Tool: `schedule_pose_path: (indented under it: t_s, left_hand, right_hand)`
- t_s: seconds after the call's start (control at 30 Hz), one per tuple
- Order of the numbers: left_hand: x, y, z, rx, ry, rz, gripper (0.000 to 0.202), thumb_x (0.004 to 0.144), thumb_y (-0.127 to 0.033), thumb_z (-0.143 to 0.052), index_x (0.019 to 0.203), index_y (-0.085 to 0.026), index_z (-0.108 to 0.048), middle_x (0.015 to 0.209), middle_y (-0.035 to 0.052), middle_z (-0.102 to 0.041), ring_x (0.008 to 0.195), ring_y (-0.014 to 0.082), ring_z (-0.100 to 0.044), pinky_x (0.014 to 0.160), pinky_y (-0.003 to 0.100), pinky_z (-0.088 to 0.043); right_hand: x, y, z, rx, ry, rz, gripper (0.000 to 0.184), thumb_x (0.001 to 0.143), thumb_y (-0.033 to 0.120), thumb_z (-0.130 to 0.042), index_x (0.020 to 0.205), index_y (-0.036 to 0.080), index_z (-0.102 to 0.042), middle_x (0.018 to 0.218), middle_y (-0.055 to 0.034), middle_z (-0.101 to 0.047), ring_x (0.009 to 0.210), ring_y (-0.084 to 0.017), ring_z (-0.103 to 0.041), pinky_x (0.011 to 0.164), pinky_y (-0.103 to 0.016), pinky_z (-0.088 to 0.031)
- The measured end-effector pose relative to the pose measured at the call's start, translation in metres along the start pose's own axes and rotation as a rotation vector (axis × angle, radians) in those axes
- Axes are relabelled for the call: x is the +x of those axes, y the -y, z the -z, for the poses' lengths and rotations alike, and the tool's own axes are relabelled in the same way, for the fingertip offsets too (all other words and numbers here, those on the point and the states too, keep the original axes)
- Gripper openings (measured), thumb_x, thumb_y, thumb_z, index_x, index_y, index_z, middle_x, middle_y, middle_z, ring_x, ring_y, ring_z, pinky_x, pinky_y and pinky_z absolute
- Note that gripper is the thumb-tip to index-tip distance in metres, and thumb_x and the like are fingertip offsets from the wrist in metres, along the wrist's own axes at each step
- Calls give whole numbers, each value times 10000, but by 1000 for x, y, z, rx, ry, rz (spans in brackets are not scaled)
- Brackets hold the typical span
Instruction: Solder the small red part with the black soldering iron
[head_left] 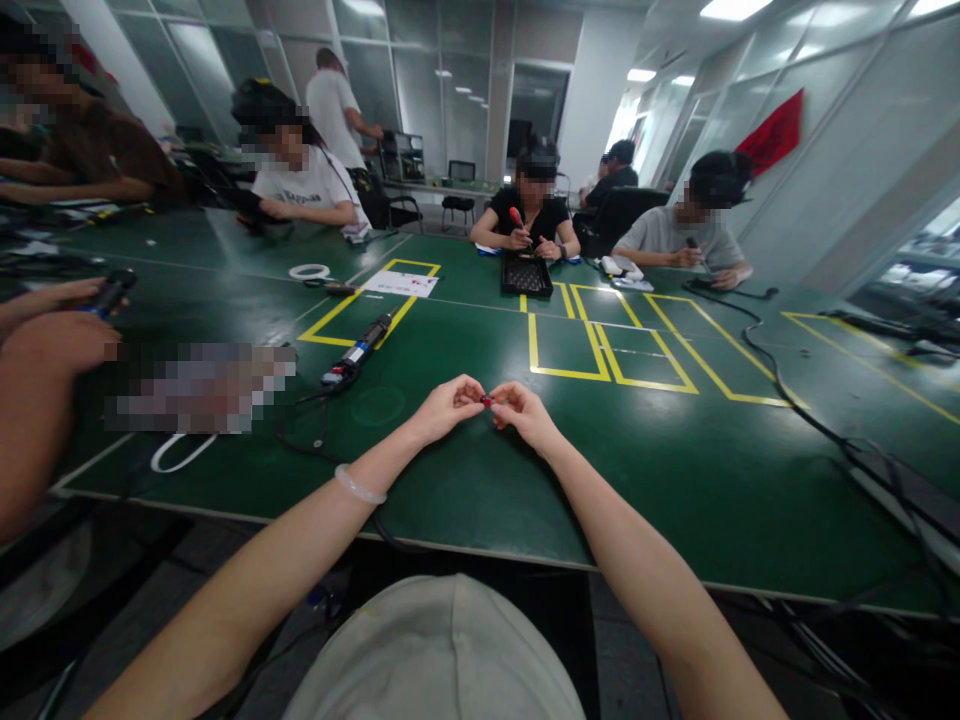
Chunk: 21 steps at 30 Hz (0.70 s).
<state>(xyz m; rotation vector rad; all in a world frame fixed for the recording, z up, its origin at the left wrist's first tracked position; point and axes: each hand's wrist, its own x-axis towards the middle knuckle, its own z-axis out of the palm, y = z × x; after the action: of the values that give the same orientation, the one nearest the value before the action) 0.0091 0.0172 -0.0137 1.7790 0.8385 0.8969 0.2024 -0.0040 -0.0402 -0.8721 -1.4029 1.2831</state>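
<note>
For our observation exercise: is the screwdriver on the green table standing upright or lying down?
Lying down: the screwdriver rests flat on the table, untouched; left hand and right hand pinch a small red part.

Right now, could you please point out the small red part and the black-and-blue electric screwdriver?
small red part (486, 401), head view, its middle.
black-and-blue electric screwdriver (360, 352), head view, its barrel.
</note>
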Motion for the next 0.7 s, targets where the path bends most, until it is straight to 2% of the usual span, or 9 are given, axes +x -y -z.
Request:
schedule_pose_path:
  t_s: [0.2,0.33,0.4,0.47,0.53,0.63,0.7]
  left_hand:
    - [0,2,0,90,23,-4,301,773,-378,-686,961,-166,-583,905,30,-663,770,141,-618,736,283,-486]
    - [1,-1,10,272,-6,-48,275,842,-424,-606,973,-182,-597,923,28,-669,812,158,-625,750,288,-490]
    - [1,-3,26,445,-108,-95,270,881,-436,-550,979,-192,-609,949,34,-665,868,175,-623,802,308,-487]
    - [1,-2,51,653,-276,-116,271,897,-427,-520,1000,-196,-616,1003,52,-651,940,198,-610,872,338,-474]
    - [-3,2,80,842,-452,-57,281,891,-399,-516,1046,-187,-615,1076,83,-628,1016,229,-586,932,371,-455]
    - [-14,13,123,1103,-625,197,406,859,-410,-553,1196,-184,-575,1231,143,-575,1155,308,-520,963,435,-432]
    - [-23,20,144,1203,-626,429,530,829,-479,-587,1251,-161,-546,1285,199,-549,1177,370,-507,928,474,-442]
  right_hand:
    - [1,-6,3,-261,-18,113,266,759,303,-688,979,192,-590,936,-18,-648,588,-83,-541,558,-238,-468]
    - [1,-8,6,-331,-34,115,249,776,314,-661,982,191,-593,936,-23,-662,587,-89,-530,556,-236,-454]
    - [2,-9,8,-329,-54,97,258,770,323,-661,980,191,-589,939,-23,-663,577,-87,-526,552,-236,-453]
    - [3,-10,9,-325,-69,75,266,758,328,-667,969,188,-586,923,-22,-661,569,-85,-524,546,-234,-450]
    - [3,-12,10,-321,-74,51,266,749,330,-671,953,184,-582,879,-15,-656,560,-85,-528,540,-233,-446]
    - [5,-13,11,-318,-67,32,263,743,329,-671,938,181,-576,810,0,-643,559,-91,-546,540,-231,-441]
    - [5,-15,11,-314,-60,33,264,739,326,-673,935,180,-572,786,7,-636,559,-93,-549,540,-230,-437]
